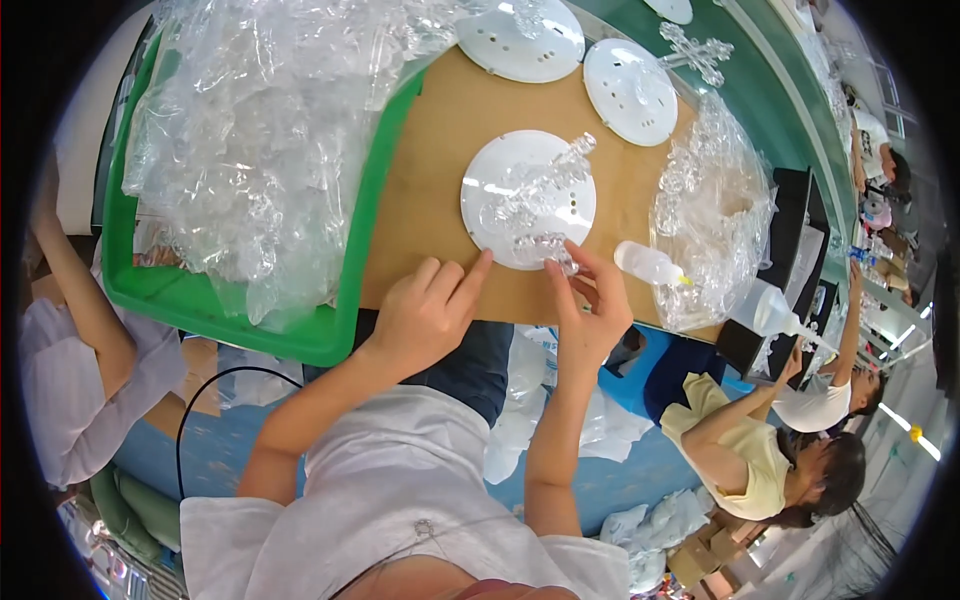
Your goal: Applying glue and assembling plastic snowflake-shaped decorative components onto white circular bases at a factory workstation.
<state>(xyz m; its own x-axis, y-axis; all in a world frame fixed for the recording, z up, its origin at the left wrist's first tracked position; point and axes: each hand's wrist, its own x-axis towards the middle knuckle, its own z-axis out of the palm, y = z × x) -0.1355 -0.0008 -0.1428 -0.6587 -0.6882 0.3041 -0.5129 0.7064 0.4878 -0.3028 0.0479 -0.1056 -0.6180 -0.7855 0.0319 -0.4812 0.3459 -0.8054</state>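
Note:
A round white disc (483,180) with small holes lies on the brown tabletop in front of me. Clear, ornate plastic pieces (520,207) rest across it, one reaching past its upper right edge. My right hand (594,305) pinches a clear ornate plastic piece (541,247) at the disc's near edge. My left hand (425,312) is at the lower left of the disc, its index finger stretched out to the rim and the other fingers loosely bent. Nothing shows in that hand. A small white bottle with a yellow tip (648,263) lies just right of the disc.
A green crate (350,285) heaped with clear plastic bags (260,130) stands at left. More white discs (630,92) lie at the back. On the right are a bag of clear pieces (705,215), another bottle (765,308) and black boxes. Co-workers (735,440) sit nearby.

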